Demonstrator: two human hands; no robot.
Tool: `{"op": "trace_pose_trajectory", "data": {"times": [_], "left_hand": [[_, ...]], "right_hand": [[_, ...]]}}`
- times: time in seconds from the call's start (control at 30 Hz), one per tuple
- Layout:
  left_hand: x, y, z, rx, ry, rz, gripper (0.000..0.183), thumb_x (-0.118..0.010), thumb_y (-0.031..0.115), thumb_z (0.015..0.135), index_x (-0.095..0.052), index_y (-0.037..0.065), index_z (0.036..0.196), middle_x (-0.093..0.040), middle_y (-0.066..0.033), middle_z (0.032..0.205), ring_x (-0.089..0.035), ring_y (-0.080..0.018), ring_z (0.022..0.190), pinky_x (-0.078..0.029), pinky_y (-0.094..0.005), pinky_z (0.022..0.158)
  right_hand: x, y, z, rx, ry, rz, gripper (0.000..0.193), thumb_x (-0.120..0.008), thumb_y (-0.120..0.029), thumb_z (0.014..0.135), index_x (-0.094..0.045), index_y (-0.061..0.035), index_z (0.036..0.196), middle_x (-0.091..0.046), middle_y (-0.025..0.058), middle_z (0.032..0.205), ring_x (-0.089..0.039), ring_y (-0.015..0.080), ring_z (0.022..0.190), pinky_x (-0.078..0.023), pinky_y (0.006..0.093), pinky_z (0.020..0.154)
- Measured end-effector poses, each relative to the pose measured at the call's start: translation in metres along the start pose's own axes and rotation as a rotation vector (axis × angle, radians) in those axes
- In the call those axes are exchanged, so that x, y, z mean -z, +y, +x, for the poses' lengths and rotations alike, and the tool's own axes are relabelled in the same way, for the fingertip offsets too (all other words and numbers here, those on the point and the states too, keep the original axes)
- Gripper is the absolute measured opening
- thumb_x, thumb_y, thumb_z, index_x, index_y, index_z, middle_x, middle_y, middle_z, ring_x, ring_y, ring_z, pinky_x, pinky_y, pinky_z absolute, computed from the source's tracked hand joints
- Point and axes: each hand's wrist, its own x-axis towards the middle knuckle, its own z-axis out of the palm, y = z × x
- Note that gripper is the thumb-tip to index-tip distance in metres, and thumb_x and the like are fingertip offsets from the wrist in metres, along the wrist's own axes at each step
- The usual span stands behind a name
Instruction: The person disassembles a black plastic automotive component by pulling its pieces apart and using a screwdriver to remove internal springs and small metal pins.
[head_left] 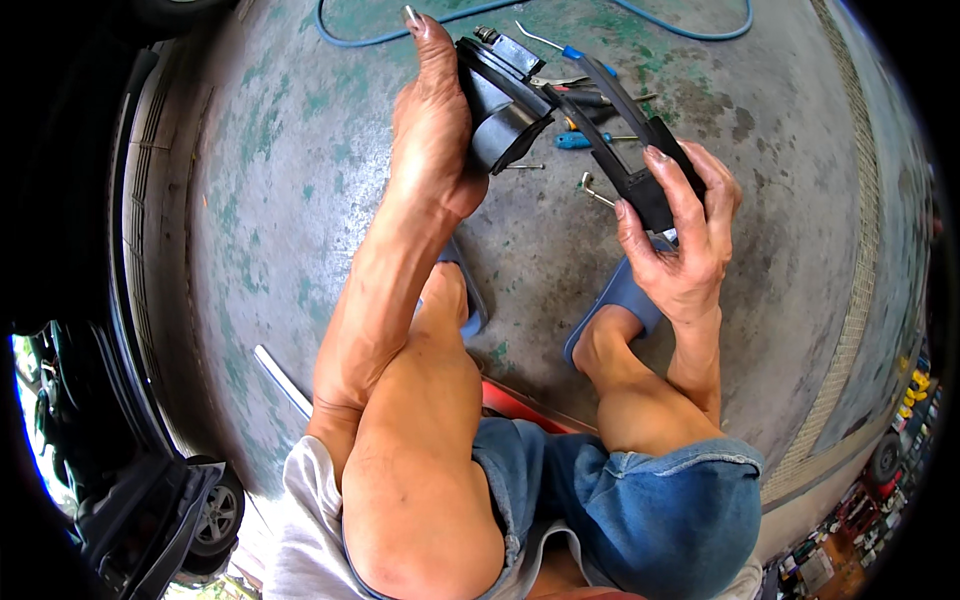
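Observation:
My left hand [432,130] grips a black mechanical assembly [490,85] with a rounded cylindrical housing and a metal block at its far end. The thumb points up along its side; the other fingers are mostly hidden. Between thumb and fingers, my right hand [690,225] pinches the wide near end of a black forked bracket [645,190]. Its two long arms reach toward the assembly, one tip close beside it; whether they touch, I cannot tell. Both parts are held up above the concrete floor.
Beyond the parts lie a blue-handled screwdriver [580,141], a blue-handled hook pick [545,40], pliers [562,82] and a small angled wrench [597,190]. A blue hose [450,18] curves behind. Below me is a red seat [520,405]. A vehicle wheel [215,512] stands at lower left.

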Motion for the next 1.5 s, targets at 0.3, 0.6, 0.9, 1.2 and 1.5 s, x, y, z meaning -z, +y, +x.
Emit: {"op": "trace_pose_trajectory", "data": {"times": [0.3, 0.6, 0.9, 1.2, 1.5], "left_hand": [[-0.006, 0.003, 0.004, 0.094, 0.034, -0.017, 0.061, -0.047, 0.069, 0.096, -0.062, 0.011, 0.1, -0.071, -0.0069, 0.086, -0.07, -0.0182, 0.076, -0.058, -0.0314, 0.068], [-0.013, 0.001, 0.0, 0.057, 0.1, 0.039, 0.059, -0.047, 0.066, 0.099, -0.062, 0.009, 0.101, -0.072, -0.0078, 0.088, -0.07, -0.0177, 0.076, -0.056, -0.0306, 0.065], [-0.006, -0.011, 0.002, 0.107, 0.149, 0.065, 0.06, -0.047, 0.065, 0.1, -0.064, 0.007, 0.098, -0.072, -0.0083, 0.088, -0.069, -0.0177, 0.072, -0.056, -0.0313, 0.063], [-0.004, -0.012, 0.003, 0.136, 0.144, 0.077, 0.063, -0.046, 0.066, 0.099, -0.065, 0.006, 0.103, -0.072, -0.0095, 0.09, -0.07, -0.0186, 0.074, -0.057, -0.032, 0.064], [-0.002, -0.013, 0.005, 0.15, 0.14, 0.029, 0.062, -0.045, 0.066, 0.1, -0.065, 0.006, 0.103, -0.072, -0.0093, 0.092, -0.07, -0.019, 0.075, -0.059, -0.033, 0.066]], "right_hand": [[0.002, -0.001, -0.002, 0.116, -0.04, -0.241, 0.051, -0.079, -0.003, 0.071, -0.073, -0.0216, 0.118, -0.062, 0.0074, 0.122, -0.052, 0.0275, 0.113, -0.041, 0.0393, 0.098], [-0.008, -0.005, -0.013, 0.176, 0.016, -0.369, 0.027, -0.078, -0.017, 0.084, -0.076, -0.0262, 0.109, -0.066, -0.0009, 0.114, -0.05, 0.0221, 0.11, -0.041, 0.0366, 0.094], [-0.014, 0.003, -0.022, 0.264, 0.064, -0.427, 0.024, -0.084, -0.026, 0.081, -0.077, -0.0294, 0.103, -0.07, -0.0047, 0.11, -0.05, 0.0199, 0.113, -0.039, 0.0377, 0.095], [-0.01, 0.009, -0.021, 0.359, 0.06, -0.501, 0.024, -0.084, -0.029, 0.081, -0.075, -0.0313, 0.103, -0.071, -0.0064, 0.116, -0.048, 0.0192, 0.121, -0.038, 0.0425, 0.097], [-0.006, 0.015, -0.019, 0.428, 0.071, -0.522, 0.021, -0.083, -0.031, 0.083, -0.074, -0.0323, 0.102, -0.07, -0.0087, 0.118, -0.045, 0.0193, 0.127, -0.037, 0.0449, 0.099]]}}
